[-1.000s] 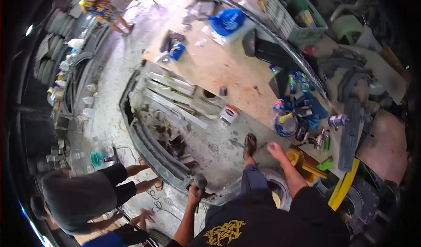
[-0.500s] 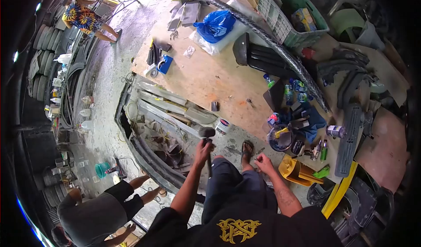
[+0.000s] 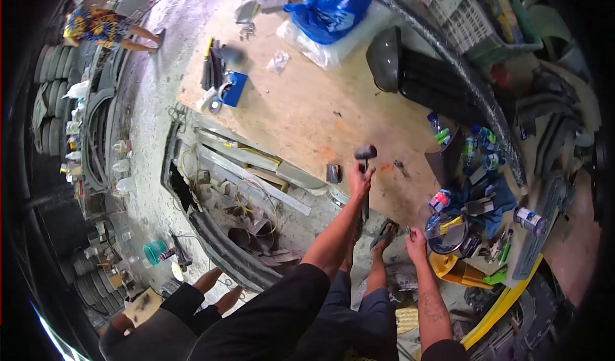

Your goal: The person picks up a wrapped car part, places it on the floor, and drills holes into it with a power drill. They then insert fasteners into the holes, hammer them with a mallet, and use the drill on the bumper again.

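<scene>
My left hand (image 3: 360, 181) is closed around the handle of a dark-headed mallet (image 3: 366, 152), gripping just below the head. The mallet stands roughly upright in my view, over the near edge of the plywood tabletop (image 3: 288, 105). On that edge, just left of the mallet, sits a small black block-like item (image 3: 334, 172). My right hand (image 3: 416, 244) is held low, with its fingers pinched together near a clear tub (image 3: 447, 231). Something small shows at the fingertips, but I cannot make out what it is.
A blue plastic bag (image 3: 330, 12), a blue tape dispenser (image 3: 232, 89) and several bottles (image 3: 471, 153) lie on the table. Below its edge stands a curved black bumper (image 3: 218, 239). Another person (image 3: 154, 326) bends at lower left; a second person (image 3: 96, 24) stands far left.
My left hand has carried the mallet right and forward, over the table's edge. My right hand has shifted slightly right, still pinched. The camera view has turned and come closer to the table.
</scene>
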`<state>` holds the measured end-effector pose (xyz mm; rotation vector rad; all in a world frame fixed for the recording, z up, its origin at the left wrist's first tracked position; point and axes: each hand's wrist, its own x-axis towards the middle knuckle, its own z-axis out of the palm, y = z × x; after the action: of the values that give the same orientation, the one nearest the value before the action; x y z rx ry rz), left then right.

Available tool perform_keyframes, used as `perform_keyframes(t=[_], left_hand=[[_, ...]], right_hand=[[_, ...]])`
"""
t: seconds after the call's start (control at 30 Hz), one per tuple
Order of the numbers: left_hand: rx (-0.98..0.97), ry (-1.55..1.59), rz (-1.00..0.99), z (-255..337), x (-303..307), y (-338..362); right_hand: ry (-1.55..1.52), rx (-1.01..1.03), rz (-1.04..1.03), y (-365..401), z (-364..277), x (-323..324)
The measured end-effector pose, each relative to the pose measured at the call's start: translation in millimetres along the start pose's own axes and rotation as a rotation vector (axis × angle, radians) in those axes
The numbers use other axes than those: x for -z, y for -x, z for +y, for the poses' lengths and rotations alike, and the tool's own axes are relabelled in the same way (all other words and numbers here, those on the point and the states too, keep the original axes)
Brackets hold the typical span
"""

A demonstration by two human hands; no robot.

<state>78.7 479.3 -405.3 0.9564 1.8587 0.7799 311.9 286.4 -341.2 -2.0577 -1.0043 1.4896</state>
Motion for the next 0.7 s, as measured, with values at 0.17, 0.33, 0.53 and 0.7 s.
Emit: perform_keyframes(t=[0.17,0.33,0.53,0.7], left_hand=[[-0.452,-0.185,0.211,-31.6,-42.0,-41.6],[-0.304,-0.018,-0.117,-40.5,-43.3,-50.5],[-0.242,-0.02,-0.22,-59.5,-32.2,-58.8],[-0.355,-0.092,-0.27,-107.3,-38.7,-107.8]], right_hand=[[0.186,0.192,0.294,-88.7,8.4,-64.6],[0.273,0.191,0.516,-143.2,-27.2,-88.2],[0.31,0.152,0.423,-142.3,-50.8,-83.7],[-0.031,0.291,0.428,-54.5,-46.4,-72.1]])
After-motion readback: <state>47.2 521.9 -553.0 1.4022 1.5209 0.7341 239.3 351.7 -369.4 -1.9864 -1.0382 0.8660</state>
